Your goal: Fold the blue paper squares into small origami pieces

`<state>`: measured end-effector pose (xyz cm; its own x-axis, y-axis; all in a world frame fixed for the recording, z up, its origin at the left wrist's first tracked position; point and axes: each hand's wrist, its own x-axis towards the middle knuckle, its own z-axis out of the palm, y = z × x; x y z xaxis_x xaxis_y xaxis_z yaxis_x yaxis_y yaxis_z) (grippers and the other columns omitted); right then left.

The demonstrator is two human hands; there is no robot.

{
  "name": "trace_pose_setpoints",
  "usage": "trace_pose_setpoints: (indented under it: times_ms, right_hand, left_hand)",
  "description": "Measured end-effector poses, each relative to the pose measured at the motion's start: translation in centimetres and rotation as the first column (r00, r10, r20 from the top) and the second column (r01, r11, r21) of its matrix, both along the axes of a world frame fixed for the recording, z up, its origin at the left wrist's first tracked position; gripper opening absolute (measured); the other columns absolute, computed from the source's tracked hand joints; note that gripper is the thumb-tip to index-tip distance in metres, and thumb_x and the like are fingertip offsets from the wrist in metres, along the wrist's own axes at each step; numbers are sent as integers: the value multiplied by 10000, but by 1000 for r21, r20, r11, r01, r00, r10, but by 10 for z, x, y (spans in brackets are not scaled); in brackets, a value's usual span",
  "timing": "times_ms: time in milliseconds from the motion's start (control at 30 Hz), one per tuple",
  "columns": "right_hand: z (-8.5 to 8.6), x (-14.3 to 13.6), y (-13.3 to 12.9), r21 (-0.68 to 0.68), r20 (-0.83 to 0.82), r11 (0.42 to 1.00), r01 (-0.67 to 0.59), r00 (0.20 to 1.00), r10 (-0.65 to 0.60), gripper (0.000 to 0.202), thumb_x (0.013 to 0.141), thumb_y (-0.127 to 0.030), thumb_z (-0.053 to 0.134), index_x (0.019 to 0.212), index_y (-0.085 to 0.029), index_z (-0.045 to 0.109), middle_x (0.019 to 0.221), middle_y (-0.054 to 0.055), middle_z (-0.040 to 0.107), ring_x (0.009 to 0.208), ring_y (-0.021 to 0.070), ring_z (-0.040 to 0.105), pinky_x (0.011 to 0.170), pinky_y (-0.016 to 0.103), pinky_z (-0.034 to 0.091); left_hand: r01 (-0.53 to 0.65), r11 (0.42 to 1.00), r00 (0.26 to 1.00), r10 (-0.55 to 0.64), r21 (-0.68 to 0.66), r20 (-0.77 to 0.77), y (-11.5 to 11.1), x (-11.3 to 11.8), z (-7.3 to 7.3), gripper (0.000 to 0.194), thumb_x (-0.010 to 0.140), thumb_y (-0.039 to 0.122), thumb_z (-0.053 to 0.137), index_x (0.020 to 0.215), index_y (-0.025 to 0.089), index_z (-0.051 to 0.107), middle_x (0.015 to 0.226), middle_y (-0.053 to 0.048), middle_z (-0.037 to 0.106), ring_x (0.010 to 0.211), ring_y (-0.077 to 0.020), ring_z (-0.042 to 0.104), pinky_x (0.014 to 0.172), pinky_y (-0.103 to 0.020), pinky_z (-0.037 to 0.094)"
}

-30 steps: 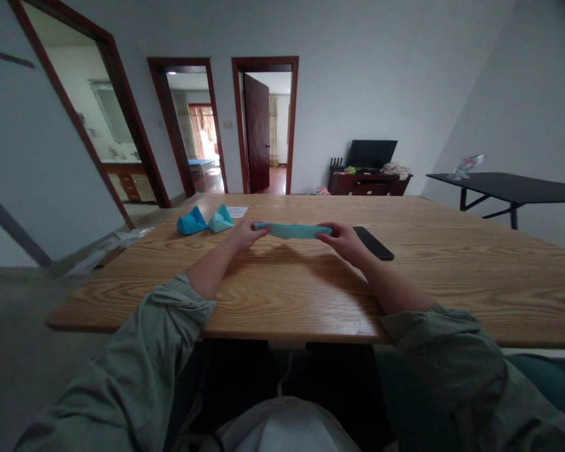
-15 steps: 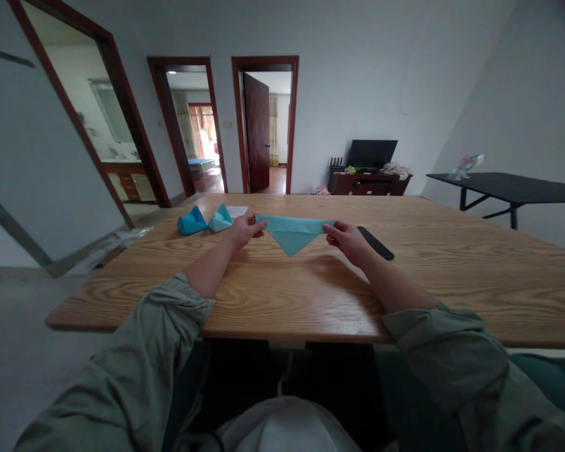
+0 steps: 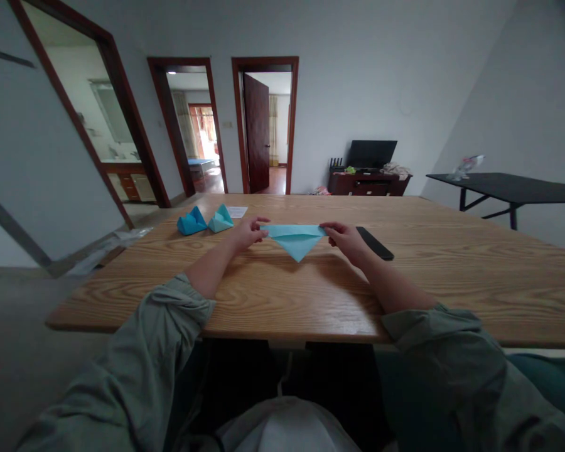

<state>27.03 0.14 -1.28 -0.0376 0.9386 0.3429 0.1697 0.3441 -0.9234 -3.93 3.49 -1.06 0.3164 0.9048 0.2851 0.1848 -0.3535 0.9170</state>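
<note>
A light blue sheet of folded paper (image 3: 297,243) stretches between my hands over the wooden table (image 3: 282,295). Its top is a straight folded band, and a triangular point hangs down toward me. My left hand (image 3: 252,232) pinches the band's left end between thumb and fingers. At the right end, my right hand (image 3: 339,236) grips the paper the same way. Left of my left hand stand two folded paper pieces with raised peaks, a darker blue one (image 3: 192,221) and a pale turquoise one (image 3: 221,218).
A black phone-like slab (image 3: 375,243) lies right of my right hand. A white slip of paper (image 3: 238,212) is behind the paper pieces. Farther off are a black folding table (image 3: 513,186) on the right and a television (image 3: 371,154) on a dark cabinet.
The folded paper has come slightly lower, and its hanging point has shifted a little to the right. The fingers of my left hand have loosened somewhat while staying at the paper's end.
</note>
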Motion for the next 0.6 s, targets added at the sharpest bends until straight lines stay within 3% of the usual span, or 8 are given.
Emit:
trace_pose_setpoints:
  times_ms: [133, 300, 433, 600]
  right_hand:
    - [-2, -2, 0, -26, 30, 1000, -3, 1000, 4, 327, 710, -391, 661, 930, -152, 695, 610, -9, 554, 508, 82, 436, 468, 223, 336]
    - [1, 1, -2, -140, -156, 989, -50, 987, 28, 278, 719, -340, 665, 940, -173, 697, 704, 6, 589, 515, 66, 459, 486, 210, 375]
    - [5, 5, -4, -201, -284, 972, -122, 957, 62, 237, 740, -235, 592, 950, -192, 694, 786, 24, 620, 560, 76, 529, 517, 207, 421]
    - [9, 5, -8, -211, -300, 965, -155, 950, 87, 294, 720, -166, 534, 970, -206, 684, 912, 40, 658, 607, 89, 582, 550, 218, 458]
  left_hand:
    - [-4, 997, 1000, 4, -72, -4, -3, -1, -3, 499, 678, 313, 724, 1124, 185, 540, 734, 10, 594, 521, -76, 520, 480, -198, 382]
    - [143, 979, 990, -141, -144, 24, -10, -2, 2, 439, 684, 363, 727, 1065, 186, 599, 729, 7, 586, 551, -77, 518, 510, -207, 396]
    - [203, 961, 975, -180, -188, 134, -15, -4, 8, 360, 646, 318, 743, 955, 143, 684, 761, -20, 591, 612, -79, 514, 559, -217, 415]
    - [272, 938, 932, -201, -213, 302, -22, -7, 15, 402, 622, 223, 721, 1012, 131, 692, 742, -33, 597, 644, -97, 536, 610, -243, 430]
